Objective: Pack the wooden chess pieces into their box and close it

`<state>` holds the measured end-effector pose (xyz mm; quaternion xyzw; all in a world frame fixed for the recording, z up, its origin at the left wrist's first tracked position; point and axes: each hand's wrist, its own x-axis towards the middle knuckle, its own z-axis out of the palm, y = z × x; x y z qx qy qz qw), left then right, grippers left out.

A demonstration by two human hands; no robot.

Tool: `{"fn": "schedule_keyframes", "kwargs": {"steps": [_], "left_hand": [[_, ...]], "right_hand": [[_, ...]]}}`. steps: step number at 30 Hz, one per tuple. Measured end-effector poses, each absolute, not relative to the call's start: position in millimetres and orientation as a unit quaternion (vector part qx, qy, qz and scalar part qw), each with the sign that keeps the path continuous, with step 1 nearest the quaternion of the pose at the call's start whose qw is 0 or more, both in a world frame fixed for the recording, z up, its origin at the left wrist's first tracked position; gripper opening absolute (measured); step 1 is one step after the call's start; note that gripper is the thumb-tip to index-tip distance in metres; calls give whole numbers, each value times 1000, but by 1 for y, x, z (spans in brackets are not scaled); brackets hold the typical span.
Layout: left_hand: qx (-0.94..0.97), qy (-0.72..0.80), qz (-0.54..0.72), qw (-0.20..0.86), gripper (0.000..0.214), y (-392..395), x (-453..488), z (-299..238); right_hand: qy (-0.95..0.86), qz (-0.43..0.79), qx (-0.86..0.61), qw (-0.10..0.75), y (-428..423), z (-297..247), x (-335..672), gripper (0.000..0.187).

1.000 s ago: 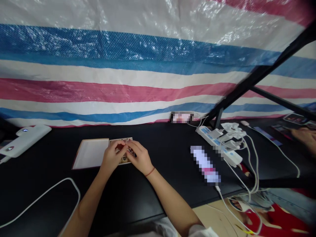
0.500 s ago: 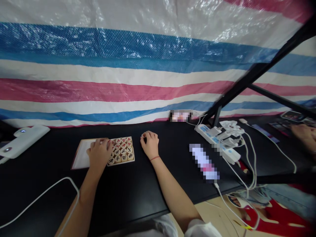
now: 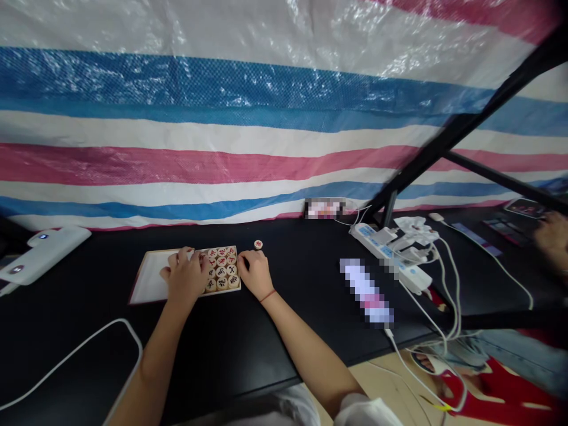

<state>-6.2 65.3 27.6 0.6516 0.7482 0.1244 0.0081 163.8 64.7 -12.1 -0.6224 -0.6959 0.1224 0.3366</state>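
Observation:
A shallow box (image 3: 221, 292) of round wooden xiangqi pieces (image 3: 222, 271), marked in red and black characters, lies on the black table. Its lid (image 3: 151, 283) rests against its left side, pale inside upward. My left hand (image 3: 187, 273) is over the left part of the box, fingers spread and fingertips down at the pieces; it hides several of them. At the box's right edge is my right hand (image 3: 256, 274), fingers loosely bent, thumb side against or very near the rim. One red-marked xiangqi piece (image 3: 258, 244) lies alone on the table just beyond my right knuckles.
A white device (image 3: 47, 254) with a cable stands at left. To the right are a blurred-out phone (image 3: 366, 293) on a cable and a power strip (image 3: 390, 254) with chargers. A striped plastic sheet (image 3: 222, 165) hangs behind. Another person's hand (image 3: 552, 239) is at far right.
My right hand has let go of the single piece and come left and nearer me to the box's edge. My left hand has shifted right over the pieces.

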Motion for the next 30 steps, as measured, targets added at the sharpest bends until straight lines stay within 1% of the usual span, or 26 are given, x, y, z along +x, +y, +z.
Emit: {"fn": "schedule_keyframes", "kwargs": {"steps": [5, 9, 14, 18, 21, 23, 25, 26, 30], "left_hand": [[650, 747, 139, 2, 39, 65, -7, 26], [649, 745, 156, -18, 36, 66, -10, 24], [670, 723, 165, 27, 28, 67, -12, 28], [673, 711, 202, 30, 25, 68, -14, 32], [670, 671, 315, 33, 26, 69, -14, 34], [677, 616, 396, 77, 25, 68, -11, 33], [682, 569, 438, 139, 24, 66, -6, 31], [679, 557, 447, 169, 23, 65, -3, 29], [651, 543, 462, 261, 22, 59, 5, 23]], "right_hand": [[-694, 137, -629, 323, 65, -12, 164, 18], [-694, 138, -630, 321, 65, -12, 165, 18], [-692, 127, -630, 330, 65, -13, 165, 18], [-674, 144, -619, 376, 64, -7, 167, 23], [-687, 132, -566, 436, 56, 5, 167, 21], [-713, 115, -513, 464, 50, 14, 164, 25], [-737, 99, -466, 479, 43, 20, 160, 31], [-744, 93, -450, 485, 40, 22, 158, 32], [-746, 90, -432, 499, 36, 21, 152, 17]]}}
